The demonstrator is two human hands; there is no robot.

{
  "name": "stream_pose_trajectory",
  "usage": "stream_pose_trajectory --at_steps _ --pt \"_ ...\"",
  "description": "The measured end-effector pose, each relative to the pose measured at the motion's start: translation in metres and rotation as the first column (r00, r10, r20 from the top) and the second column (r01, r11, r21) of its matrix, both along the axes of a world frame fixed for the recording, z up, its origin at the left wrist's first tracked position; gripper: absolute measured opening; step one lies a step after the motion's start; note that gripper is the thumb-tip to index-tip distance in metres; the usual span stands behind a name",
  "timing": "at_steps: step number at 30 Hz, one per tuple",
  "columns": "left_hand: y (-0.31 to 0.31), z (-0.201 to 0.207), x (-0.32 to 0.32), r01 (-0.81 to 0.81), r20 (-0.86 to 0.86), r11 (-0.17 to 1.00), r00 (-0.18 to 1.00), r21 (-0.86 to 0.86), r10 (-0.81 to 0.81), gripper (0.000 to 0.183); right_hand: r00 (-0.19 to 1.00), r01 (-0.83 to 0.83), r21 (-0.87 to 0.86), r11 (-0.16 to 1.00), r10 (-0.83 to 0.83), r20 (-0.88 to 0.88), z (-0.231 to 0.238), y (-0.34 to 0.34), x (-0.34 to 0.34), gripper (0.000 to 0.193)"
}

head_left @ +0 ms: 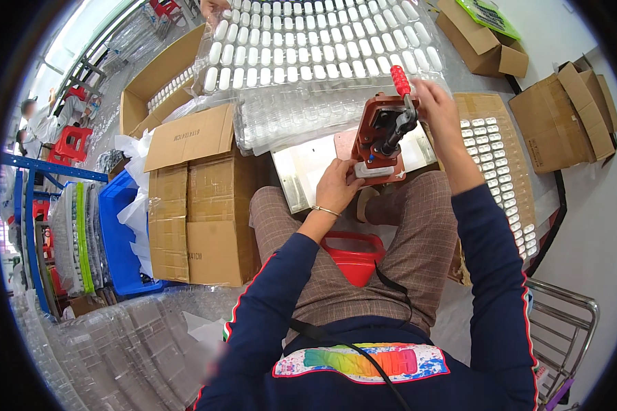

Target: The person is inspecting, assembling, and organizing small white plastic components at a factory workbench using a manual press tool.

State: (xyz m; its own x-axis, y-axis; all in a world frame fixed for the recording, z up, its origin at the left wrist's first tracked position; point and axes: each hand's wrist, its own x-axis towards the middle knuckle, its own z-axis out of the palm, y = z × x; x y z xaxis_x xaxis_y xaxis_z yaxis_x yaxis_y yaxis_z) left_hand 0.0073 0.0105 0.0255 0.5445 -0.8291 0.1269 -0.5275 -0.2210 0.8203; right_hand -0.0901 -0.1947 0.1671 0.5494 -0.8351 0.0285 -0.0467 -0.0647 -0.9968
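Between my knees a reddish-brown toggle-clamp press (377, 127) stands on a white board (301, 171). Its red-gripped lever (400, 81) points upward. My right hand (440, 113) is beside the lever with bent fingers apart; it is slightly blurred, and the lever grip shows whole in front of it. Low at the front of the press lies a small white oblong piece (375, 171). My left hand (337, 186) pinches that piece at its left end, with thumb and fingers close together.
Beyond the press, clear trays hold rows of white oblong pieces (308, 55); another person's hand (214, 7) touches their far left corner. Cartons (206, 212) stand at left, with a blue bin (120, 226). At right is cardboard bearing small white parts (490, 154). I sit above a red stool (355, 257).
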Motion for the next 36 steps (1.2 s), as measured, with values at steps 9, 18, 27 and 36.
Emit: stream_pose_trajectory --at_steps 9,18,27,36 --pt "-0.021 -0.011 -0.012 0.039 0.326 0.989 0.945 -0.142 0.009 0.044 0.972 0.076 -0.009 0.997 -0.076 -0.223 -0.076 0.029 -0.122 0.021" --pt "-0.025 -0.025 -0.001 0.046 0.288 0.994 0.957 -0.101 -0.015 0.042 0.944 0.055 -0.385 0.921 -0.174 -0.281 -0.075 0.049 -0.111 0.017" --pt "-0.030 -0.029 -0.021 -0.041 0.228 0.987 0.971 -0.155 0.076 0.045 0.954 0.116 -0.465 0.878 -0.229 -0.195 -0.077 0.050 -0.124 0.016" --pt "-0.004 -0.014 -0.027 -0.086 0.187 0.972 0.974 -0.217 0.128 0.034 0.958 0.128 -0.471 0.873 -0.233 -0.170 -0.077 0.051 -0.128 0.016"
